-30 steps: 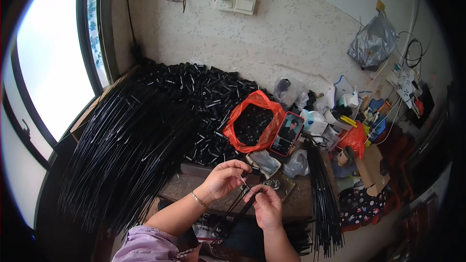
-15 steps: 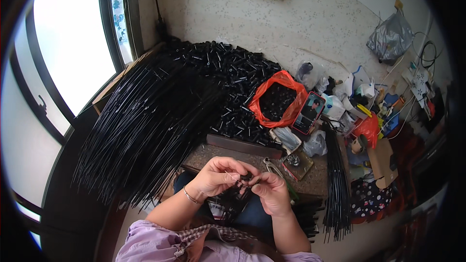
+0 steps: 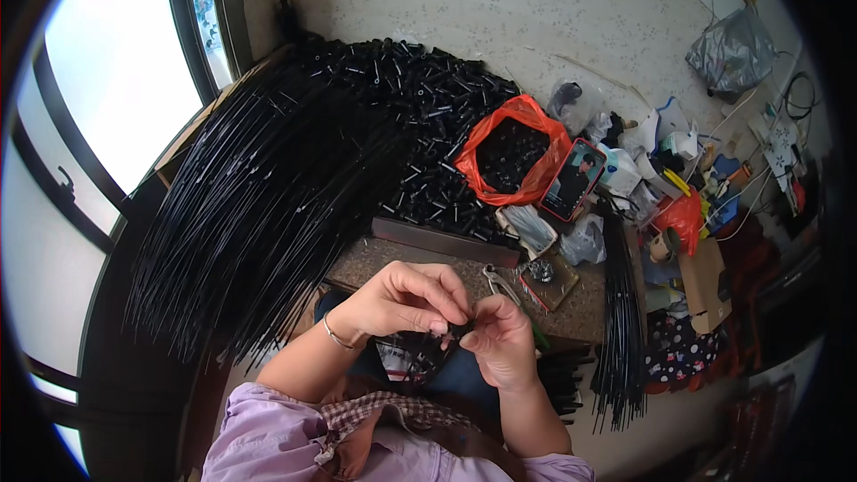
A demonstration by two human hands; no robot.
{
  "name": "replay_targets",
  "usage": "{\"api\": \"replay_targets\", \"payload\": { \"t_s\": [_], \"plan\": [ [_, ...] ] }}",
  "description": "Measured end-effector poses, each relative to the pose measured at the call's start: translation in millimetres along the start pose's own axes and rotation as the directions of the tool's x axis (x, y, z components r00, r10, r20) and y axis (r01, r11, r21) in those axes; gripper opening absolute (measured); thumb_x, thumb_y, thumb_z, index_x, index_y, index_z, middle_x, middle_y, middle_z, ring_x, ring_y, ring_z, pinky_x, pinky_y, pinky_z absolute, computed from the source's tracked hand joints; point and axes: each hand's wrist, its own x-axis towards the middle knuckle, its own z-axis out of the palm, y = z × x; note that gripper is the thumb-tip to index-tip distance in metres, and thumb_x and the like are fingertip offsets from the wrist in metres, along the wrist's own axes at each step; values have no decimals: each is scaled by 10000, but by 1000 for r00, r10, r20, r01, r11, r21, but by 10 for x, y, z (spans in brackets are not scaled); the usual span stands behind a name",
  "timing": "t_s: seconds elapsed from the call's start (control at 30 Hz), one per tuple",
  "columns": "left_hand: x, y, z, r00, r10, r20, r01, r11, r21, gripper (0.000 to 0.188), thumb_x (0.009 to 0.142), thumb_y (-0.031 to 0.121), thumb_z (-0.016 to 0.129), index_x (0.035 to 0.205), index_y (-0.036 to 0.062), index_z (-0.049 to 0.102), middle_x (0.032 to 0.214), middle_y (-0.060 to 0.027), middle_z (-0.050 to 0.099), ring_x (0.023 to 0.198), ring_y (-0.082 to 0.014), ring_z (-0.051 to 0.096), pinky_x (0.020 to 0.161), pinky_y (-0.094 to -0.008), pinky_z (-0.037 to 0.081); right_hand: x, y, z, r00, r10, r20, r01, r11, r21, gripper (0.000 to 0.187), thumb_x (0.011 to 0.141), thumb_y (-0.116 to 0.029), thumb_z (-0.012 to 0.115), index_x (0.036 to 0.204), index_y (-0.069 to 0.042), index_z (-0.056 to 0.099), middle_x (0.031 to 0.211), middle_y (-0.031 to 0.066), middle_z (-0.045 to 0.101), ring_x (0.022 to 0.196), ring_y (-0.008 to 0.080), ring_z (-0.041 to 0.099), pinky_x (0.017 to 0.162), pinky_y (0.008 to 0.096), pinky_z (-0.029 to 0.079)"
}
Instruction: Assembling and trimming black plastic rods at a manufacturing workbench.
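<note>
Small black part (image 3: 459,330), outline unclear, between curved bare fingers (image 3: 452,289)

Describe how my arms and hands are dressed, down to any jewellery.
Both hands, left hand and right hand, are ungloved. A thin, silver-coloured bangle circles the left wrist; no jewellery shows on the right wrist. The lilac sleeves, left sleeve and right sleeve, leave both forearms bare.

Home-like workshop | heaped black tubes (image 3: 433,192) | black rods (image 3: 254,205) | pliers (image 3: 490,274) | patterned wall (image 3: 428,9)
</note>
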Motion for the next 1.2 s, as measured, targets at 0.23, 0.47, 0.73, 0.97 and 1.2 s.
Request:
{"api": "replay_targets", "payload": {
  "t_s": [0.23, 0.47, 0.73, 0.97, 1.2],
  "plan": [
    [7, -39, 108, 996, 93, 17, -95, 984, 150, 139, 716, 24, 692, 854, 13, 697, 949, -106, 558, 943, -201, 516, 842, -301, 416, 58, -158, -95, 980, 101, 169, -113, 992, 61, 379, 756, 38, 656, 1112, 21, 529, 967, 62, 598, 823, 109, 578, 762, 221, 474],
    [-116, -479, 274, 720, 652, -237, -183, 508, 842, 190, 656, 58, 710, 827, 49, 626, 934, -92, 516, 860, -195, 501, 741, -287, 412, 47, -37, -277, 972, -142, -188, 118, 984, -134, 277, 812, -89, 633, 1048, 39, 565, 952, 98, 621, 805, 169, 610, 760, 292, 501],
    [-2, -422, 593, 721, 659, -214, -90, 394, 915, 203, 669, -5, 690, 847, 16, 594, 900, -126, 549, 761, -223, 585, 623, -261, 481, -9, -16, -99, 954, -258, -153, 242, 963, -114, 288, 813, -88, 633, 1055, 40, 543, 1010, 105, 604, 887, 152, 589, 798, 262, 483],
    [-89, -352, 616, 790, 499, -355, -148, 719, 679, 176, 711, -18, 691, 854, 5, 591, 903, -122, 570, 760, -171, 596, 637, -246, 494, -72, -66, -115, 979, -176, -101, 178, 984, 4, 264, 791, -38, 645, 1028, 30, 549, 963, 66, 598, 872, 127, 562, 819, 250, 432],
    [-168, -282, 623, 823, 465, -326, -112, 696, 709, 165, 751, 5, 677, 881, -33, 582, 936, -117, 583, 809, -135, 581, 707, -266, 505, -45, -87, -84, 984, -179, -5, 179, 984, 0, 259, 734, -11, 688, 972, -31, 586, 1008, 57, 526, 909, 132, 522, 811, 249, 420]
  ]
}}
